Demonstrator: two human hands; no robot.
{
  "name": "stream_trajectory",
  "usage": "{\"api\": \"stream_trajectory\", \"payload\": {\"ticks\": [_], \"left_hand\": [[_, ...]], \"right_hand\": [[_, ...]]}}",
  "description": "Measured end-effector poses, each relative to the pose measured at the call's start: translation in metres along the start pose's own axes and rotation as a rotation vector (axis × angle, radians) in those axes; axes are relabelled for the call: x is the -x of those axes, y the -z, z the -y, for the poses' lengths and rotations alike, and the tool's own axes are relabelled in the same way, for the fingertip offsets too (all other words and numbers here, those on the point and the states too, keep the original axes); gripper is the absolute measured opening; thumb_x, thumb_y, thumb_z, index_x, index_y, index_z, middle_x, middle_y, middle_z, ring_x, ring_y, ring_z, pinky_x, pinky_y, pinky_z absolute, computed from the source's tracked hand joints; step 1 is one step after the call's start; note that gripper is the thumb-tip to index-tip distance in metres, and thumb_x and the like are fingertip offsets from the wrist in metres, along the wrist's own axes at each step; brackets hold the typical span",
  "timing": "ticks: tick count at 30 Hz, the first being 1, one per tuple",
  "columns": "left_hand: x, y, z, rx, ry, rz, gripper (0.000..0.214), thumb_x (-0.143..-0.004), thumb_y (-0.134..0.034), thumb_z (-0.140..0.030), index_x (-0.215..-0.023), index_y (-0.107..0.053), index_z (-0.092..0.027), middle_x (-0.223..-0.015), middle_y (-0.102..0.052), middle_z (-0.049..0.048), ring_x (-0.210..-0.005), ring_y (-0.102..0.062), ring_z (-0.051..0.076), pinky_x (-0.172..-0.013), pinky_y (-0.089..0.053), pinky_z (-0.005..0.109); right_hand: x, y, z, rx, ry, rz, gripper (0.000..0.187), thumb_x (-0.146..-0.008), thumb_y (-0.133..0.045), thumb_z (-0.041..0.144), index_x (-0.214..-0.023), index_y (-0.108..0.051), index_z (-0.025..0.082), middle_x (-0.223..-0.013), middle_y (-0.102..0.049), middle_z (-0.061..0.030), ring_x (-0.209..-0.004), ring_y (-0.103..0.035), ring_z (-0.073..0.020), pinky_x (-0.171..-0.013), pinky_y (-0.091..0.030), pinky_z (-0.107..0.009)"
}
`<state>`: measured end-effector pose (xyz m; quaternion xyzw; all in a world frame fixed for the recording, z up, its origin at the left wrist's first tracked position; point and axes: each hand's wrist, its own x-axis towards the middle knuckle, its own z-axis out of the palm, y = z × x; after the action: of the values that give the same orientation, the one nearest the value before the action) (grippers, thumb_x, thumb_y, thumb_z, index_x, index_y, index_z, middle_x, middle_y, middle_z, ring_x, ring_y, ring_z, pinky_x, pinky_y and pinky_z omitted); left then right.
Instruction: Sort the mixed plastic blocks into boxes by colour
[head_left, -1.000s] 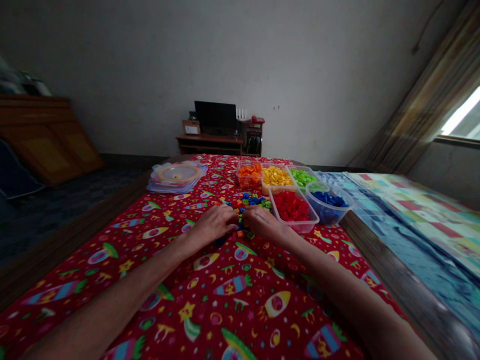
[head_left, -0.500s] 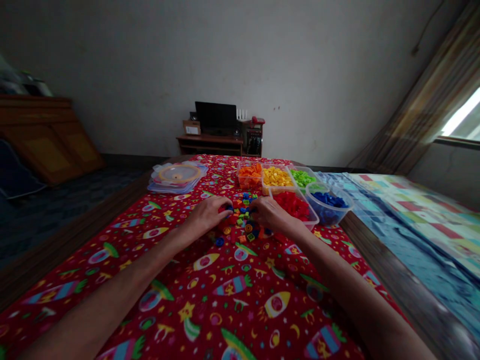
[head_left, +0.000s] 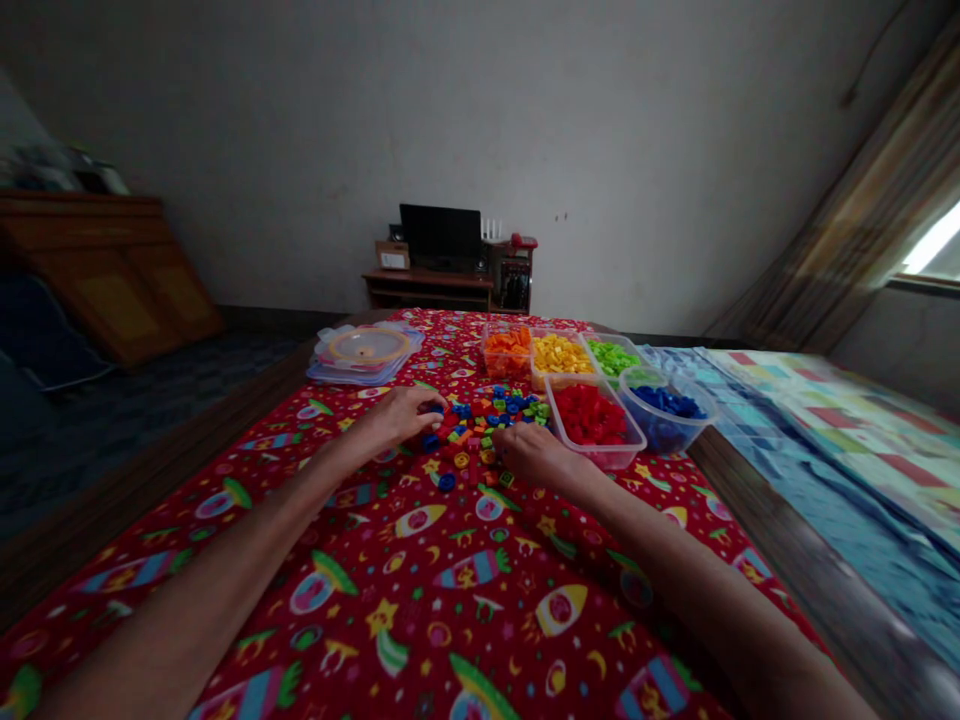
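Observation:
A loose pile of small toy building blocks (head_left: 469, 436) in blue, red, orange, yellow and green lies on the red patterned tablecloth (head_left: 420, 580). At its left edge my left hand (head_left: 394, 418) is closed, with a dark blue block (head_left: 436, 408) at its fingertips. My right hand (head_left: 534, 450) reaches into the near right side of the pile. Its fingers are curled down, and what they hold, if anything, is hidden. A round blue piece (head_left: 447, 483) lies apart, at the near edge of the pile.
Clear tubs of sorted blocks stand at the right: orange (head_left: 508, 350), yellow (head_left: 561, 354), green (head_left: 611, 357), red (head_left: 591, 415) and a round blue one (head_left: 667, 403). Stacked lids (head_left: 366, 350) lie back left. A bed (head_left: 810, 430) adjoins the table's right side.
My hands have moved apart; the left has shifted left with a dark blue block at its fingertips. My right hand is lower and nearer, so more blocks show behind it.

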<state>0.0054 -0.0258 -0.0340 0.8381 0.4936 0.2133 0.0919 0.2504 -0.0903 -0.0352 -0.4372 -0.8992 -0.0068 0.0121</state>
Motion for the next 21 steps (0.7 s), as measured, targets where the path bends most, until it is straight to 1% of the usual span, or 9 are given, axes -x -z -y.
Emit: {"api": "stream_trajectory", "payload": {"ticks": [2,4,6,8,10,13,15,18,21], "left_hand": [[0.001,0.01,0.001,0.026,0.025,0.151,0.03,-0.072,-0.056,-0.034,-0.094,-0.071,-0.019,-0.091,-0.073,0.0034,-0.08,-0.066,0.02,-0.075,-0.05,0.027],[0.003,0.014,0.001,0.019,0.034,0.28,0.028,-0.07,-0.059,-0.034,-0.091,-0.071,-0.02,-0.088,-0.073,0.0013,-0.076,-0.066,0.019,-0.071,-0.049,0.024],[0.004,0.011,0.0,-0.047,0.042,0.314,0.026,-0.068,-0.061,-0.031,-0.089,-0.071,-0.021,-0.086,-0.073,0.0004,-0.075,-0.065,0.018,-0.068,-0.048,0.023],[0.005,0.004,-0.002,-0.131,0.067,0.27,0.024,-0.065,-0.062,-0.027,-0.087,-0.07,-0.021,-0.081,-0.072,0.0002,-0.073,-0.064,0.018,-0.063,-0.046,0.023],[0.006,-0.001,-0.004,-0.165,0.076,0.216,0.021,-0.063,-0.062,-0.024,-0.082,-0.069,-0.022,-0.076,-0.071,-0.0004,-0.071,-0.064,0.018,-0.06,-0.045,0.022],[0.006,-0.003,-0.005,-0.098,0.065,0.152,0.015,-0.062,-0.059,-0.022,-0.074,-0.067,-0.021,-0.07,-0.069,-0.0012,-0.068,-0.064,0.018,-0.059,-0.045,0.023],[0.006,0.001,-0.008,0.034,0.079,0.123,0.015,-0.062,-0.058,-0.024,-0.074,-0.066,-0.02,-0.068,-0.069,-0.0009,-0.067,-0.064,0.019,-0.058,-0.047,0.025],[0.004,0.007,-0.02,0.311,0.104,0.106,0.025,-0.063,-0.061,-0.028,-0.085,-0.064,-0.018,-0.07,-0.069,0.0001,-0.068,-0.065,0.019,-0.059,-0.051,0.027],[0.003,0.006,-0.041,0.481,0.071,0.049,0.034,-0.065,-0.064,-0.029,-0.096,-0.061,-0.016,-0.079,-0.071,0.0025,-0.073,-0.067,0.019,-0.065,-0.054,0.03]], "right_hand": [[0.0,-0.003,-0.001,-0.002,0.004,-0.04,0.026,-0.087,-0.043,0.009,-0.105,-0.061,0.01,-0.089,-0.063,-0.0111,-0.083,-0.057,-0.0173,-0.073,-0.041,-0.026],[0.0,-0.006,-0.003,-0.003,0.023,-0.059,0.024,-0.086,-0.045,0.008,-0.103,-0.061,0.009,-0.09,-0.063,-0.011,-0.083,-0.056,-0.0169,-0.075,-0.041,-0.026],[0.002,-0.008,-0.006,-0.02,0.032,-0.087,0.02,-0.085,-0.047,0.008,-0.099,-0.062,0.009,-0.09,-0.062,-0.0106,-0.084,-0.055,-0.0165,-0.076,-0.04,-0.026],[0.003,-0.009,-0.01,-0.071,0.033,-0.17,0.018,-0.085,-0.049,0.01,-0.097,-0.062,0.01,-0.091,-0.062,-0.0103,-0.085,-0.055,-0.0165,-0.078,-0.04,-0.026],[0.003,-0.008,-0.013,-0.154,0.037,-0.278,0.018,-0.085,-0.052,0.013,-0.099,-0.062,0.011,-0.091,-0.063,-0.0101,-0.087,-0.055,-0.0167,-0.078,-0.04,-0.027],[-0.002,-0.002,-0.013,-0.303,0.016,-0.351,0.025,-0.083,-0.054,0.013,-0.105,-0.063,0.011,-0.087,-0.065,-0.0083,-0.081,-0.056,-0.0158,-0.074,-0.04,-0.025],[-0.007,0.004,-0.009,-0.421,-0.044,-0.354,0.026,-0.08,-0.054,0.012,-0.103,-0.065,0.012,-0.081,-0.066,-0.006,-0.074,-0.057,-0.0145,-0.069,-0.04,-0.024],[-0.016,0.006,-0.001,-0.658,-0.153,-0.335,0.02,-0.077,-0.055,0.014,-0.093,-0.068,0.014,-0.073,-0.065,-0.0019,-0.064,-0.055,-0.0119,-0.061,-0.039,-0.022],[-0.023,0.002,0.003,-1.052,-0.239,-0.253,0.014,-0.078,-0.055,0.021,-0.086,-0.066,0.015,-0.064,-0.06,0.0018,-0.053,-0.049,-0.009,-0.052,-0.038,-0.02]]}}
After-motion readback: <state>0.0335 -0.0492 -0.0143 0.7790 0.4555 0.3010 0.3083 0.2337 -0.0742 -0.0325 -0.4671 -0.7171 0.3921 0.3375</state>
